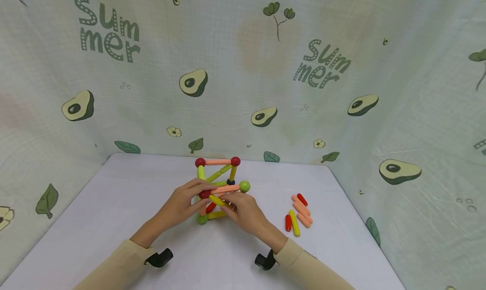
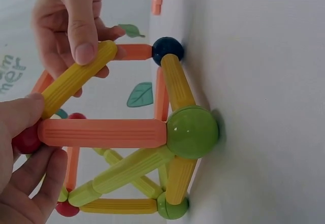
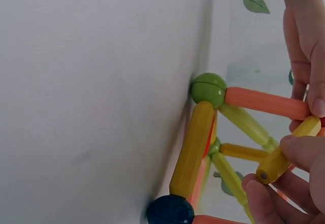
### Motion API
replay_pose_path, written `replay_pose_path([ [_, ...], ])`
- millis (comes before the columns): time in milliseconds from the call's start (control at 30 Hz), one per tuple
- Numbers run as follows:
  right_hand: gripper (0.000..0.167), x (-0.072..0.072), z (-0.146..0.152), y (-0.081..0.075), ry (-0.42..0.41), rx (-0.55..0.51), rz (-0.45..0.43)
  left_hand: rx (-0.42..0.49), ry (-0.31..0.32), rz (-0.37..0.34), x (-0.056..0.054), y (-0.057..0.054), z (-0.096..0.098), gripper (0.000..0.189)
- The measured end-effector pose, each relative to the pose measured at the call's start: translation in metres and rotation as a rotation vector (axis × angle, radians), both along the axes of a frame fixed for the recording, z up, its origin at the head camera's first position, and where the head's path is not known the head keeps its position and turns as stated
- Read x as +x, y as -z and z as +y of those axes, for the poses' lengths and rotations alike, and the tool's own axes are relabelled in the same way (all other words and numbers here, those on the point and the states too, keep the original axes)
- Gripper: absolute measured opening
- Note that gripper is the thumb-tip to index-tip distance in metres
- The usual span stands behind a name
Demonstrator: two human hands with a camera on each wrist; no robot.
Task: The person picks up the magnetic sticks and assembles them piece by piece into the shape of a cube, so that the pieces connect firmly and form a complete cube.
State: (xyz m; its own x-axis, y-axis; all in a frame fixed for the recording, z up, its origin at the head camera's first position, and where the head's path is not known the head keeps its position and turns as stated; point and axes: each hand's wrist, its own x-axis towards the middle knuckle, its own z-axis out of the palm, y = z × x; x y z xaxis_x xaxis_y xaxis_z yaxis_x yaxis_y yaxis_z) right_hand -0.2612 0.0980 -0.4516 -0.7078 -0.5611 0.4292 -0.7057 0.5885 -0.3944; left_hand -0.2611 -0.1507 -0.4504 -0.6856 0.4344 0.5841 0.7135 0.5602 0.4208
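Observation:
A cube-like frame of magnetic rods and balls stands on the table, with a green ball (image 2: 193, 132) at a lower corner and a dark blue ball (image 3: 170, 210) at another. My left hand (image 1: 187, 200) holds the red ball (image 1: 204, 194) at the near upper left corner, thumb and fingers about it. Between thumb and fingers, my right hand (image 1: 248, 212) pinches a yellow rod (image 2: 78, 76). One end of this rod meets the red ball; its other end, free in the right wrist view, shows a small round magnet. Below the red ball, an orange rod (image 2: 101, 133) runs down to the green ball.
Several loose rods lie on the white table (image 1: 341, 256) to the right of the frame, among them a yellow rod (image 1: 294, 223), a short red rod (image 1: 288, 223) and orange rods (image 1: 301, 207). Behind rises a cloth (image 1: 228, 41) printed with avocados.

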Motion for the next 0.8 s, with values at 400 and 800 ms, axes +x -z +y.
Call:
replay_pose_path([
  [400,0.026,0.001,0.0055,-0.0024,0.003,0.114,-0.004,0.003,-0.018,-0.002,0.0004,0.0022,-0.0006,0.052],
  [800,0.028,0.0008,0.0032,0.0013,0.003,0.037,0.011,0.004,-0.027,-0.005,0.0006,0.0023,-0.0007,0.053],
])
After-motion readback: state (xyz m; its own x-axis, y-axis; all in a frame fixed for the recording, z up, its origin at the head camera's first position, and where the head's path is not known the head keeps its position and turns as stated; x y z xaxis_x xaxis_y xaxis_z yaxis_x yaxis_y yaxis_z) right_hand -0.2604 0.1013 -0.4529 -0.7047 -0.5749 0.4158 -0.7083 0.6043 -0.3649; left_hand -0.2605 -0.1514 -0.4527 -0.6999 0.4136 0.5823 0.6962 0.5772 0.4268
